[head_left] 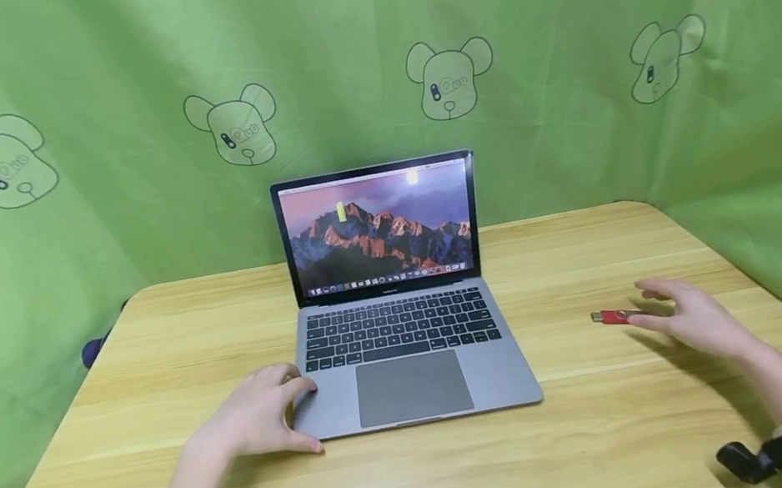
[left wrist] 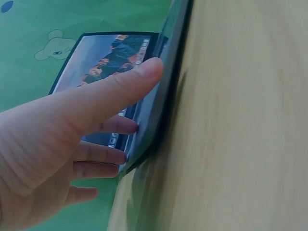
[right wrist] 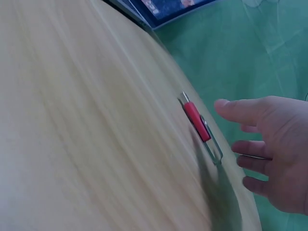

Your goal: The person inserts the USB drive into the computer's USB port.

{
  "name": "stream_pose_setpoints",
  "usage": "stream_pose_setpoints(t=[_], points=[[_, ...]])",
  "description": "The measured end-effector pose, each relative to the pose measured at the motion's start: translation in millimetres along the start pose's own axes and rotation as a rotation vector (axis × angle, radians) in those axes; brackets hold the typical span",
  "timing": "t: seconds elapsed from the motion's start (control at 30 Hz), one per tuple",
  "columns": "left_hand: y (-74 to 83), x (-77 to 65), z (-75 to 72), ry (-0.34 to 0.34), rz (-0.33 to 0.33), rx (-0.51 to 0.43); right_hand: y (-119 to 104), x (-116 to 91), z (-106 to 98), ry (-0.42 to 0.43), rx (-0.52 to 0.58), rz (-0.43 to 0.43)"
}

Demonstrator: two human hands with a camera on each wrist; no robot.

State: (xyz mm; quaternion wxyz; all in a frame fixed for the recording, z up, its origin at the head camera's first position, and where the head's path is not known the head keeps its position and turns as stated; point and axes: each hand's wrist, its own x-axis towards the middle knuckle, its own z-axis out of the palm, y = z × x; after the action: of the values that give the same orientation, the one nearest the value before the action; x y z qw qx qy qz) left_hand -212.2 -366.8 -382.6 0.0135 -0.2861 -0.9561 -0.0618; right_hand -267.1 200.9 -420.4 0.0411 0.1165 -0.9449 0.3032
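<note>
Your left hand (left wrist: 53, 139) is beside the corner of the open laptop (left wrist: 153, 115), its fingers (left wrist: 101, 154) slightly spread and reaching to the laptop's side; whether they touch it, you cannot tell. Your thumb (left wrist: 113, 91) stretches across in front of the laptop's screen (left wrist: 98, 55), its tip at the laptop's near edge. Mountains (left wrist: 120, 60) show on that screen. Behind the laptop is green cloth (left wrist: 29, 86) with a cartoon animal's head (left wrist: 54, 46); beneath the laptop lies the wooden table (left wrist: 240, 115).
</note>
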Motion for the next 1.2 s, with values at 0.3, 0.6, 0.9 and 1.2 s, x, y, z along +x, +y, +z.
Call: stream_pose_setpoints(t=[0.3, 0.6, 0.9, 1.2], points=[[-0.6, -2.4, -2.7, 0.006, -0.032, 0.066, 9, 8, 6, -0.038, -0.042, -0.027], [-0.1, -1.8, -3.0, -0.013, -0.045, 0.116, 8, 14, 9, -0.041, -0.052, -0.041], [-1.0, -1.1, 0.8, 0.007, -0.029, 0.132, 10, 17, 12, -0.021, -0.096, -0.084], [2.7, 1.8, 5.4, 0.017, 0.003, 0.156, 10, 16, 13, -0.026, -0.118, -0.1]])
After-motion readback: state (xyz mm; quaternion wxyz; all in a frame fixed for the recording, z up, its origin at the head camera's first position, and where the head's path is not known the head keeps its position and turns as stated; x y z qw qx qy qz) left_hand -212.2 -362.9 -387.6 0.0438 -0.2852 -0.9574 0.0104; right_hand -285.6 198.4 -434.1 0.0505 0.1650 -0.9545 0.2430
